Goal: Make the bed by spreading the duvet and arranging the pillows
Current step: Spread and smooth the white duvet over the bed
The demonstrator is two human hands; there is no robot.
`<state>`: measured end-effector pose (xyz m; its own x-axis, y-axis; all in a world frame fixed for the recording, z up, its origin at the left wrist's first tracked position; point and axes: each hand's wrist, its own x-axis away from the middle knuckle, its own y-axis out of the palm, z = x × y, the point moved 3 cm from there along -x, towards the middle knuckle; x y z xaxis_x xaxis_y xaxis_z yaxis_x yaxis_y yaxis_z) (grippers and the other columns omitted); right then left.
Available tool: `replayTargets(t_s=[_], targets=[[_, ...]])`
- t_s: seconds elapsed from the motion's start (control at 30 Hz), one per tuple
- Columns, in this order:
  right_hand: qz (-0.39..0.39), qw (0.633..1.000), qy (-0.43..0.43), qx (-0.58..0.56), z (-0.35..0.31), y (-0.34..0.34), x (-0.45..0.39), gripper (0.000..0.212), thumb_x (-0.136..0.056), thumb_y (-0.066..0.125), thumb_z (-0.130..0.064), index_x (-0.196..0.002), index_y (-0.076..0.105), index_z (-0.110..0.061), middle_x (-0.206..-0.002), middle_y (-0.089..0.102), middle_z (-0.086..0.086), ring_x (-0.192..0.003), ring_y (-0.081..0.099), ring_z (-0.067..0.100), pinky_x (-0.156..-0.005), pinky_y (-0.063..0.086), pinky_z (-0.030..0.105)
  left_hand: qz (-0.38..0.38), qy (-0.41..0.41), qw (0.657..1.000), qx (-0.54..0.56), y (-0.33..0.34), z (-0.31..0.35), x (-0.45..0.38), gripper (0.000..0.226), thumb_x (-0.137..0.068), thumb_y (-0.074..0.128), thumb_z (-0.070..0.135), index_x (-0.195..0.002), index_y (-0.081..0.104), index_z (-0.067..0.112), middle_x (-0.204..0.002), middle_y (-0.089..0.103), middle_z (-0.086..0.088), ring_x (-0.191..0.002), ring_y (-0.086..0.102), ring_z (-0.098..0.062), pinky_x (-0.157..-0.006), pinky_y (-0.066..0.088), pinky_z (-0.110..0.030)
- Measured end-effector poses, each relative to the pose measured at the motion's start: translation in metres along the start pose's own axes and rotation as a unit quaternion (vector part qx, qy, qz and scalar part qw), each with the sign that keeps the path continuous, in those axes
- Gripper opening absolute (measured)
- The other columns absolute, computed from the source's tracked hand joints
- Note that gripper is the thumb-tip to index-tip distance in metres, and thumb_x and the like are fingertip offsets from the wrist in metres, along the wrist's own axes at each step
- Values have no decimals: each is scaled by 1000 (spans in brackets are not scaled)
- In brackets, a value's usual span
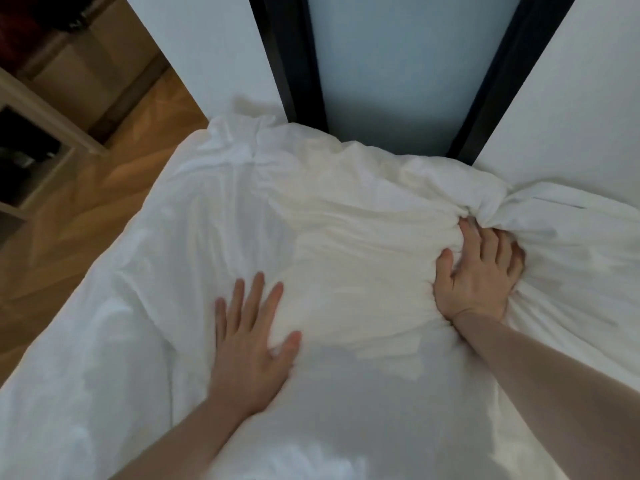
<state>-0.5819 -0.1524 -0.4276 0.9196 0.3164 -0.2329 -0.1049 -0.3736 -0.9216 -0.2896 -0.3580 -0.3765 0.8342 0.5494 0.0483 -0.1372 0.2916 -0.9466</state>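
Both forearms are reaching out at six o'clock; I'm pressing my left hand point(251, 344) flat, fingers straight, on the white duvet point(346, 237), while my right hand point(479, 271) at three o'clock is bunching its folds.

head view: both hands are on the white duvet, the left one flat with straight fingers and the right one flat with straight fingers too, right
Not quite. The head view shows the left hand flat on the white duvet with straight fingers, but the right hand is not flat: its fingers are curled, digging into a bunched fold of the duvet.
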Motion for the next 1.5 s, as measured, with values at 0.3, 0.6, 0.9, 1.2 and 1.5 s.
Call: replayTargets(t_s=[0.3, 0.6, 0.9, 1.2, 1.5], targets=[[5, 1000, -6, 1, 2, 7, -3, 63, -90, 41, -45, -149, 41, -21, -139, 47, 10, -134, 37, 38, -117, 19, 53, 35, -3, 998, -58, 29, -1, -36, 75, -82, 52, 45, -153, 42, 23, -167, 23, 1, -156, 11, -31, -124, 14, -53], [-79, 990, 17, -119, -7, -26, 0, 74, -84, 43, -59, -153, 38, -32, -157, 39, -7, -149, 26, 22, -124, 14, 48, 80, 3, 994, -71, 43, -16, -45, 80, -81, 48, 44, -156, 36, 20, -167, 22, -3, -154, 16, -35, -124, 16, -52], [-183, 982, -15, -50, 19, -109, 208, 75, -88, 47, -54, -158, 34, -28, -169, 19, -5, -157, 15, 18, -123, 18, 55, 92, 4, 995, -45, 45, -17, -41, 78, -83, 44, 47, -155, 38, 20, -166, 25, -5, -152, 18, -39, -124, 14, -54], [-170, 985, 29, -17, 16, -71, 191, 78, -81, 47, -47, -156, 38, -25, -167, 25, 0, -154, 24, 26, -125, 16, 51, 104, 16, 993, -56, 50, -16, -43, 74, -83, 45, 42, -151, 45, 12, -163, 31, -13, -150, 22, -44, -121, 18, -58], [-143, 989, 14, -34, 24, -62, 192, 77, -80, 47, -47, -154, 41, -23, -166, 29, 2, -152, 27, 29, -125, 13, 50, 95, 7, 993, -64, 52, -14, -47, 76, -83, 43, 46, -154, 40, 18, -165, 27, -9, -151, 19, -40, -125, 13, -51]])
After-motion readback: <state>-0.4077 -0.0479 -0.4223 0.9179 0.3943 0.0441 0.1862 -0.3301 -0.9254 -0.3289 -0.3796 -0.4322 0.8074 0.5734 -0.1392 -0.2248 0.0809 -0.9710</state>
